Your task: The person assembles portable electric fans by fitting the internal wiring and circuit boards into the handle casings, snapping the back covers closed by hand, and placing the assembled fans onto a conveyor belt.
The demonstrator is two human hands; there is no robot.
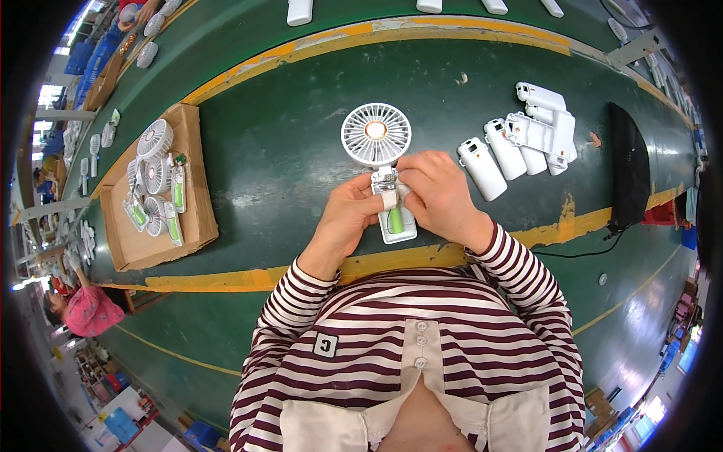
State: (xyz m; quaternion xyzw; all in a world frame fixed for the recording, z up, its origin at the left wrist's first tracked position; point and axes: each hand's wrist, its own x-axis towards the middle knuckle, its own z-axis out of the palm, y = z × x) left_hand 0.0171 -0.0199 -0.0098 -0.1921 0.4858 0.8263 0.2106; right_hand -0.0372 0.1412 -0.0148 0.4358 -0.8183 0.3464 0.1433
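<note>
A white handheld fan (pixel 376 134) lies in front of me, its round slatted head pointing away and an orange ring at its hub. Its handle casing (pixel 400 235) is open at the front, showing a green cylindrical battery (pixel 396 220) inside. My left hand (pixel 343 220) grips the handle from the left, its thumb, wrapped in a white band, pressed across the upper part. From the other side, my right hand (pixel 440 194) has its bent fingers closed on the handle's top, just below the fan head. Whatever small part its fingertips may pinch is hidden.
To the right lie several white handle casings (pixel 483 170), some stacked. Beyond them is a black mesh object (pixel 629 166) with a cable. A cardboard tray (pixel 202 218) at left holds several opened fans (pixel 155 177). Across the yellow-edged divider, more white parts (pixel 299 11) lie on a green surface.
</note>
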